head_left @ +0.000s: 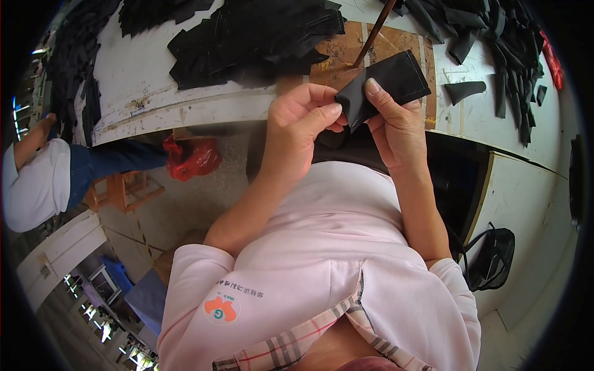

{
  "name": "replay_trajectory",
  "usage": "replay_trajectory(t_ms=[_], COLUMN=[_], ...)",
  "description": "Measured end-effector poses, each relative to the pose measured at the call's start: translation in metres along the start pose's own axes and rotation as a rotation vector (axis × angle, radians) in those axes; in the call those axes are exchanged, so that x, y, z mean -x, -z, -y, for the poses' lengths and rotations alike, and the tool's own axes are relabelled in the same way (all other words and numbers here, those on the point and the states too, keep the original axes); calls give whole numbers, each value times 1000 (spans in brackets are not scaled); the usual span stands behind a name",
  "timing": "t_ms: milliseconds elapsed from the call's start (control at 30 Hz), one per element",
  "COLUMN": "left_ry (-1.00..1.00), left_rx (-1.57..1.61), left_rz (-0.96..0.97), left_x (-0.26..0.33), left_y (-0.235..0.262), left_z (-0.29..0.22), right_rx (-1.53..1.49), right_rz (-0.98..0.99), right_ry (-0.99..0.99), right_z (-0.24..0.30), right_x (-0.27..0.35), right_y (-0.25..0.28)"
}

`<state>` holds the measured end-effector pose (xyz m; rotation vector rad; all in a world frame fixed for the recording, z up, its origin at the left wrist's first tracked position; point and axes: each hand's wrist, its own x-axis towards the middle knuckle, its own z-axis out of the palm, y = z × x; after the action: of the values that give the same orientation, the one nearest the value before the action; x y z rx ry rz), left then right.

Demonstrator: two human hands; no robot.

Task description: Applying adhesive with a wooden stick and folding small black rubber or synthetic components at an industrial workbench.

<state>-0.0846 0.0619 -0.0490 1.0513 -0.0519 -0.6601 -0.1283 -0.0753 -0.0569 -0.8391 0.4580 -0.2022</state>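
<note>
Between my hands is a flat black fabric piece (403, 73) with light stitching along its far right edge, held above the table's front edge. My left hand (300, 117) pinches its near left corner between thumb and fingers. My right hand (396, 120) grips its near side, thumb on top and the other fingers partly hidden underneath. Just beyond it, a brown rod (375, 32) stands slanted over a worn brown board (342, 44). To the left of the board lies a wide pile of black fabric pieces (247, 40).
More narrow black pieces (502, 62) are heaped at the right, one small tube-like piece (464, 91) lying apart. Another person (46, 179) is at the far left beside a wooden stool (127, 188). A red plastic bag (193, 157) hangs below the table edge; a black bag (492, 256) sits right.
</note>
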Motion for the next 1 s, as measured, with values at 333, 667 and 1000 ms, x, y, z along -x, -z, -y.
replay_trajectory(t_ms=[333, 667, 1000], left_ry=[-17, -62, -151], left_rx=[-30, -117, -306], left_rz=[-14, 23, -60], left_x=[-1, 4, 3], left_y=[-1, -5, -11], left_z=[0, 1, -5], right_rx=[20, -148, 98], right_rz=[15, 80, -41], right_ry=[28, -271, 187], right_z=[4, -3, -4], right_x=[0, 1, 3], right_y=[-2, 3, -9])
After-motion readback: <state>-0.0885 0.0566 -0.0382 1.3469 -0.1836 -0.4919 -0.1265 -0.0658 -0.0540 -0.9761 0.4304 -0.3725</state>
